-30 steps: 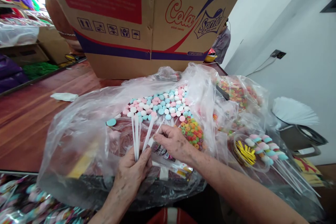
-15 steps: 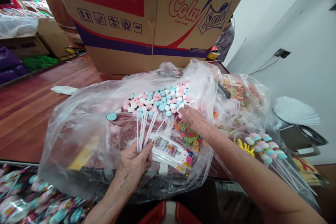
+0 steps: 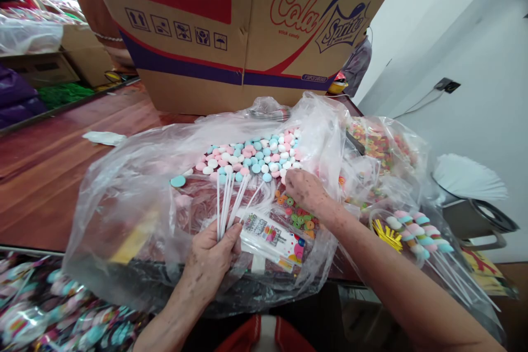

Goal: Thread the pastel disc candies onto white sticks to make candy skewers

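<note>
Several thin white lollipop sticks (image 3: pixel 225 203) fan upward from my left hand (image 3: pixel 212 250), which is closed round their lower ends. Behind them lies a spread of pink, white and blue round candies (image 3: pixel 258 158) on clear plastic sheeting (image 3: pixel 119 187). My right hand (image 3: pixel 306 190) is at the candies' right front edge, its fingers curled down; whatever they grip is hidden. Just in front of it are small green and orange ring candies (image 3: pixel 303 219). A printed packet (image 3: pixel 270 236) with coloured dots rests beside my left hand.
A large cardboard box (image 3: pixel 231 66) stands behind the sheeting. To the right are skewered marshmallow-like candies (image 3: pixel 421 231), yellow twist ties (image 3: pixel 386 235), a bag of colourful sweets (image 3: pixel 377 143) and a grey jug-like container (image 3: pixel 474 223). Wrapped sweets (image 3: pixel 61 308) fill the lower left. A person (image 3: pixel 358 66) is partly visible behind the box.
My right hand's fingers have curled in from a more stretched pose at the candies' edge. My left hand still holds the sticks. The whole view has shifted slightly.
</note>
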Tool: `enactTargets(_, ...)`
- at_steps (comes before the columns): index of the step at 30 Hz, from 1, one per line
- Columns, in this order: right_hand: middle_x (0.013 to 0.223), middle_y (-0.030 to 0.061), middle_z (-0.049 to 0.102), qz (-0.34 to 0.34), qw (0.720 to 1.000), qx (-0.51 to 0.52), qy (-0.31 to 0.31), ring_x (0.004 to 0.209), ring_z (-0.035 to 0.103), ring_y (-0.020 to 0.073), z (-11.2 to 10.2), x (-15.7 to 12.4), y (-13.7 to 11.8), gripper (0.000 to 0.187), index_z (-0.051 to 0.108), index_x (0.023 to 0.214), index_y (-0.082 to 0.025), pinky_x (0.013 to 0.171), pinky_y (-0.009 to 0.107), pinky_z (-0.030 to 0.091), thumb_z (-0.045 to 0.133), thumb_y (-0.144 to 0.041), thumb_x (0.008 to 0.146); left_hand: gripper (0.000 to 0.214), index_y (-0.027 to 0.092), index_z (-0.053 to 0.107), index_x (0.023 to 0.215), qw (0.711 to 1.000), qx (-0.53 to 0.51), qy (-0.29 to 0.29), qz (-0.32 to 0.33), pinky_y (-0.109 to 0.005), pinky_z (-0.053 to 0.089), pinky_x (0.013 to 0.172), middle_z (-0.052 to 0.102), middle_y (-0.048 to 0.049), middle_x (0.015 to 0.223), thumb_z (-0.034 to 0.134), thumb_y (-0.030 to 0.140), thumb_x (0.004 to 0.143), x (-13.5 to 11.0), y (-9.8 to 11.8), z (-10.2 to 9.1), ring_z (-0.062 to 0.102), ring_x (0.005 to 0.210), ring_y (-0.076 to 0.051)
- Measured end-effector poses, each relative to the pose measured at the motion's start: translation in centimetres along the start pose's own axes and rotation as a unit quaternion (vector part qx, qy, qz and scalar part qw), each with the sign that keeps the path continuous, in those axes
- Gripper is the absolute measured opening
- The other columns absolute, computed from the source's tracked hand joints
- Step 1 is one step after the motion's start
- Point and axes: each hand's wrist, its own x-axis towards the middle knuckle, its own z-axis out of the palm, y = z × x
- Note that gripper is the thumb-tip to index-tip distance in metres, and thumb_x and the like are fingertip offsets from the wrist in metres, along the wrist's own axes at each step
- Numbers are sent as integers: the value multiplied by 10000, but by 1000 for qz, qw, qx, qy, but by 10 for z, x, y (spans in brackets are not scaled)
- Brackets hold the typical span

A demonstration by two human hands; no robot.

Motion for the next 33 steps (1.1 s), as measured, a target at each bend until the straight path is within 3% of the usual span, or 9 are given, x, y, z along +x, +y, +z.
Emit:
enactTargets(4,996,85,709,-32,996,79,1,911,622,207,-1,-3,-8,188,661,1001,-182,767,279,413,479,-195,957,369,181,545,593,1000,-3,0,-2,-174,171,357,457,62,436,706,457,777,0,0,1,287,350,-42)
enactTargets(13,1035,155,712,-44,998,35,12,994,626,268,5,-12,-28,229,672,1017,-158,874,337,456,452,-139,955,368,181,557,617,1000,7,-9,7,-183,180,364,465,56,447,685,470,805,1,-5,-2,300,364,-55)
enactTargets(17,1126,181,706,-17,999,31,22,1062,631,276,8,-6,-38,298,647,1118,-156,891,349,464,431,-95,922,377,187,554,613,999,29,-13,15,-190,165,360,468,55,466,672,483,816,2,-6,-2,272,365,-56)
enactTargets(20,1014,124,729,28,991,128,33,950,654,246,6,-2,-35,237,640,1043,-183,816,328,471,500,-116,864,381,195,560,618,999,36,-12,18,-196,208,372,454,55,470,666,498,822,3,-11,-4,311,384,-76)
enactTargets(22,860,41,710,39,955,289,52,819,653,202,5,-1,-28,172,620,956,-206,735,295,475,555,-156,805,363,197,581,650,999,40,-11,23,-200,233,384,459,54,484,666,505,823,4,-14,-4,337,405,-90)
enactTargets(25,730,-26,652,19,817,575,52,710,662,165,6,-1,-19,147,595,865,-209,630,258,478,635,-243,727,342,198,589,665,997,62,-21,42,-205,239,403,447,59,494,648,485,843,4,-14,-4,333,428,-96)
enactTargets(28,689,-23,662,23,703,711,10,656,680,159,5,-4,-17,219,620,824,-194,585,250,492,731,-297,665,334,201,569,639,993,90,-31,65,-210,243,426,426,63,487,615,436,873,2,-9,-4,338,450,-101)
enactTargets(30,668,-21,671,28,671,741,-1,628,675,149,2,-6,-19,249,640,808,-189,584,250,508,776,-301,633,326,200,567,633,992,99,-37,73,-213,259,444,440,58,495,603,407,882,1,-7,-3,358,465,-105)
enactTargets(33,660,-19,681,27,653,757,-4,621,673,144,-2,-9,-21,264,664,795,-187,605,261,533,807,-314,614,298,201,587,655,992,95,-40,73,-218,267,457,454,58,504,601,392,884,1,-9,-4,366,474,-109)
